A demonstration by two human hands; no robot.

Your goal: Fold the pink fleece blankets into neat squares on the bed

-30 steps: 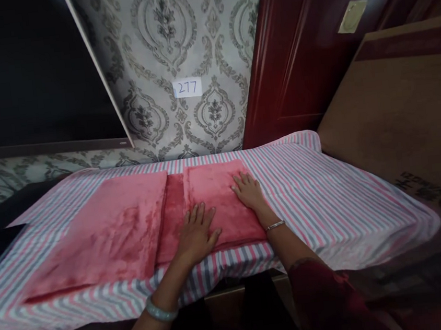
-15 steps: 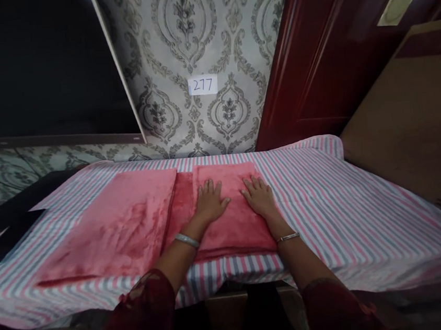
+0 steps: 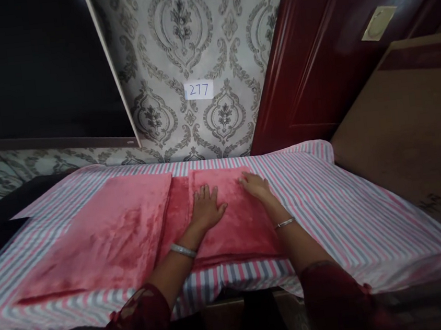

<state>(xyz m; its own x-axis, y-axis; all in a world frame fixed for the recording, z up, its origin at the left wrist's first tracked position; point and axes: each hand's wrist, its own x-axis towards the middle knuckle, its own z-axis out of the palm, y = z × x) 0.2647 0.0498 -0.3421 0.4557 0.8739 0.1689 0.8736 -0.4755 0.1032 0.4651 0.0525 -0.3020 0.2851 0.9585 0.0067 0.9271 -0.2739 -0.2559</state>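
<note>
A plush pink blanket [image 3: 234, 221] lies folded on a striped cloth, its right panel in layers and a wider left panel [image 3: 105, 229] beside it. A darker strip [image 3: 179, 201] shows between the two panels. My left hand [image 3: 207, 208] rests flat on the right panel near its left edge, fingers spread. At that panel's far right corner is my right hand [image 3: 257, 186], tilted on its side with its fingers partly bent and touching the plush. Neither hand has a grip on the fabric that I can see.
The striped cloth [image 3: 328, 216] covers the table. A cardboard box [image 3: 409, 129] stands at the right, beside a dark red door [image 3: 311, 55]. A black screen [image 3: 37, 74] is at the upper left. A paper label [image 3: 199, 89] is on the patterned wall.
My right hand has gone from lying flat with spread fingers to tilted and partly bent, slightly farther toward the far edge. My left hand stays flat on the blanket. The view has shifted slightly.
</note>
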